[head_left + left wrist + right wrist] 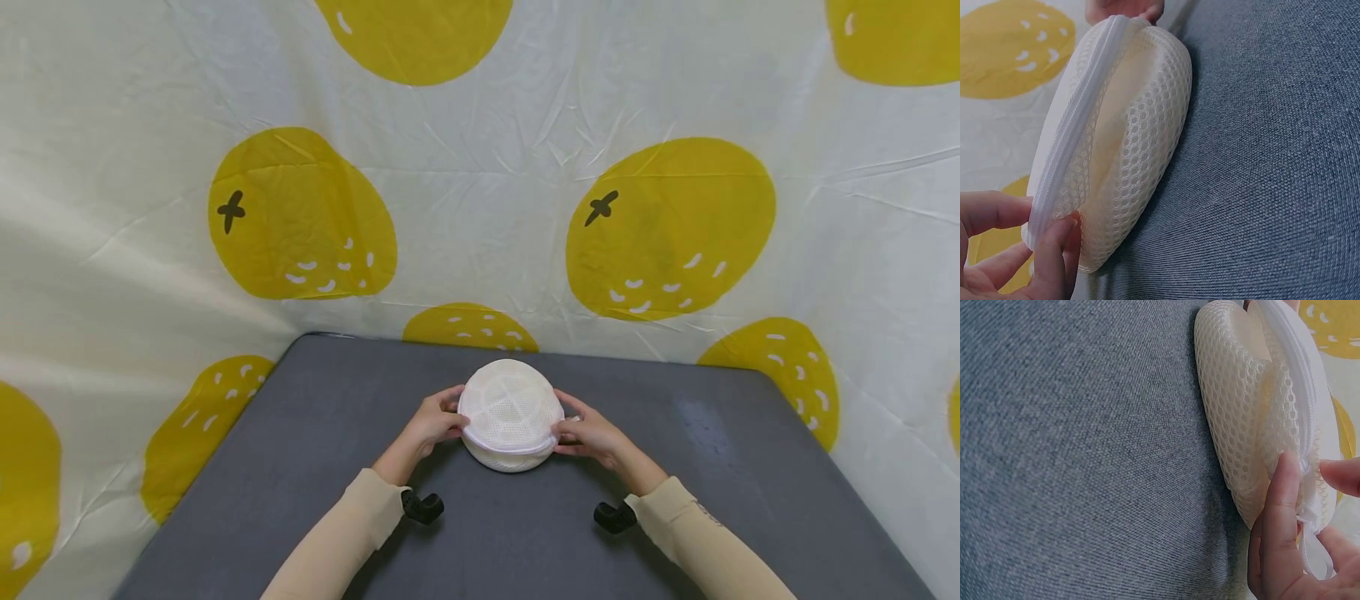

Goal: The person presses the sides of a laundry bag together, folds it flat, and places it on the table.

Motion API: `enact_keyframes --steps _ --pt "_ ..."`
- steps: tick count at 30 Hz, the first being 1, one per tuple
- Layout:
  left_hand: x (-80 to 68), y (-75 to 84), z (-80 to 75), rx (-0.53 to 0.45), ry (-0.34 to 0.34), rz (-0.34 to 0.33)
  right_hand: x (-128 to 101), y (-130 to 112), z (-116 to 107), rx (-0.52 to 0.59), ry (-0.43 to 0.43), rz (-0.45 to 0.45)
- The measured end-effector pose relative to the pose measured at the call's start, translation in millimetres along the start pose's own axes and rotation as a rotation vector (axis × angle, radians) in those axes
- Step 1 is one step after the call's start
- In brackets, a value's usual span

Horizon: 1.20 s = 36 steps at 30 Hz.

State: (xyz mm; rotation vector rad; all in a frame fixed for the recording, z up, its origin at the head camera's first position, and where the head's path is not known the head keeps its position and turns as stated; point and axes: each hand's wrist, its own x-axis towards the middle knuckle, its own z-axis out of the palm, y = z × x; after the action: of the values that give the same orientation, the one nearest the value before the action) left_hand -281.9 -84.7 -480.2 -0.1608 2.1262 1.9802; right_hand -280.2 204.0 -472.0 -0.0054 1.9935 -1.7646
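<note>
A round white mesh laundry bag (510, 408) sits mid-table between both hands. Its white zipper (1072, 134) runs around the upper rim, and the mesh wall below it is dented inward, with a cream surface showing in the fold. On the bag's left side, my left hand (437, 421) pinches the zippered rim between thumb and fingers. Opposite it, my right hand (592, 433) grips the right side, fingers against the mesh wall and thumb at the zippered edge. A white ribbon loop (1310, 523) hangs by the right fingers.
The dark grey table (337, 392) extends on all sides of the bag. Behind it hangs a white curtain (480, 208) printed with yellow fruit shapes. Black wrist devices (423, 508) stick out beside both beige sleeves (345, 525).
</note>
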Motion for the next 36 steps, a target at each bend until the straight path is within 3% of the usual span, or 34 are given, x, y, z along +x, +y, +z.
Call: enact_keyframes --steps 22,36 --pt "2.4 -6.0 0.8 0.053 0.001 0.009 1.9 -0.1 -0.5 -0.036 -0.012 -0.009" --pt "-0.2 1.3 0.6 0.124 0.040 0.070 -3.0 -12.3 -4.0 -0.354 0.002 -0.145"
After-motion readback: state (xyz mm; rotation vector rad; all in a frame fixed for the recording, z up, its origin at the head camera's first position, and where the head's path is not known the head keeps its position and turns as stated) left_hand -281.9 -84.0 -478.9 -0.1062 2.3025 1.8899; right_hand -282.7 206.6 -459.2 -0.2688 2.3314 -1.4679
